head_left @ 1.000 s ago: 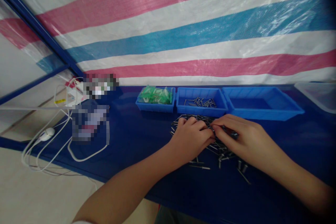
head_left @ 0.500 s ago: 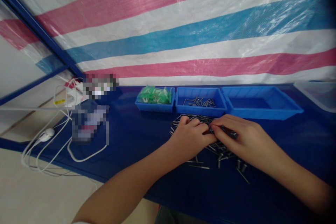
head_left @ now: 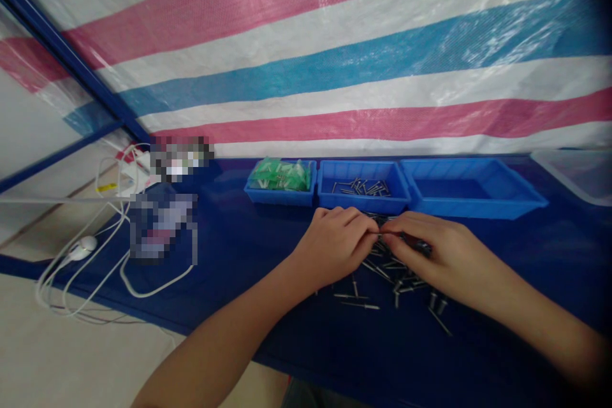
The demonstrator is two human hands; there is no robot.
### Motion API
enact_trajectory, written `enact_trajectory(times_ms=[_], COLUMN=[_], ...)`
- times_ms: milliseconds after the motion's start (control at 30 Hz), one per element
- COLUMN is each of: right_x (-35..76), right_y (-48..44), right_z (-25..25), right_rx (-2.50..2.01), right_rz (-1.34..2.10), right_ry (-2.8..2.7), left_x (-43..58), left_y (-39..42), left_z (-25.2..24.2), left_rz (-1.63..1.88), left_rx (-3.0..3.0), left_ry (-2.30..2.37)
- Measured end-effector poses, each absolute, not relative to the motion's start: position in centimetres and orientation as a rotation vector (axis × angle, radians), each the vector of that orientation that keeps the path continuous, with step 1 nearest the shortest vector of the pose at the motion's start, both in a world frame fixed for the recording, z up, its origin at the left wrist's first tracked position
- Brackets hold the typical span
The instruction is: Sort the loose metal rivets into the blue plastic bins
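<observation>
My left hand (head_left: 335, 239) is closed in a pinch above a pile of blind rivets (head_left: 377, 268). A thin rivet pin (head_left: 380, 233) shows between its fingertips and those of my right hand (head_left: 440, 245). The right hand is closed too, its thumb and forefinger nearly meeting the left fingertips. Inside its curled fingers several dark rivets (head_left: 418, 245) show in part. Loose rivets lie below the hands, some with long silvery pins, and part of the pile is hidden behind the fingers.
Behind the pile stand three blue bins: one with green plastic packets (head_left: 282, 174), a middle one (head_left: 329, 207) with several rivets, and a bare right one (head_left: 478, 207). A clear container (head_left: 574, 172) stands far right. White cables (head_left: 76, 280) trail over the table's left end.
My left hand's fingers have come together into a pinch at the right fingertips, and the hand has shifted slightly left. My right hand has hardly moved and keeps the dark rivets.
</observation>
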State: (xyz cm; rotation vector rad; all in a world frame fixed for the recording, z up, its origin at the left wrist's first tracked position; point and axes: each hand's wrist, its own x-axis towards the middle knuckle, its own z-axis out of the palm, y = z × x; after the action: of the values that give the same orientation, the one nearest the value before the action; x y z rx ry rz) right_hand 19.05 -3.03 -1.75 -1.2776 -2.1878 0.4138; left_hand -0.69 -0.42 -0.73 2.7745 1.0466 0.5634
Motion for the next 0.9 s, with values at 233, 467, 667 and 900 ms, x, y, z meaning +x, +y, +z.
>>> enact_trajectory(times_ms=[233, 467, 667, 900], right_x=[18.74, 18.69, 18.52, 18.3], right_y=[-2.96, -3.11, -3.1, -3.08], right_z=[-1.54, -1.68, -1.86, -1.92], right_rx=[-1.234, -1.233, -1.201, -1.23], right_rz=[0.527, 0.603, 0.662, 0.81], right_ry=[-2.144, -2.044, -2.001, -1.882], left_x=[-0.78, -0.57, -0.65, -0.81], left_y=[-0.21, -0.51, -0.54, -0.59], left_z=[-0.67, -0.83, -0.73, -0.69], left_rz=[0.803, 0.893, 0.921, 0.998], left_rx=[2.356, 2.12, 2.152, 2.193], left_ry=[0.991, 1.026, 0.999, 0.953])
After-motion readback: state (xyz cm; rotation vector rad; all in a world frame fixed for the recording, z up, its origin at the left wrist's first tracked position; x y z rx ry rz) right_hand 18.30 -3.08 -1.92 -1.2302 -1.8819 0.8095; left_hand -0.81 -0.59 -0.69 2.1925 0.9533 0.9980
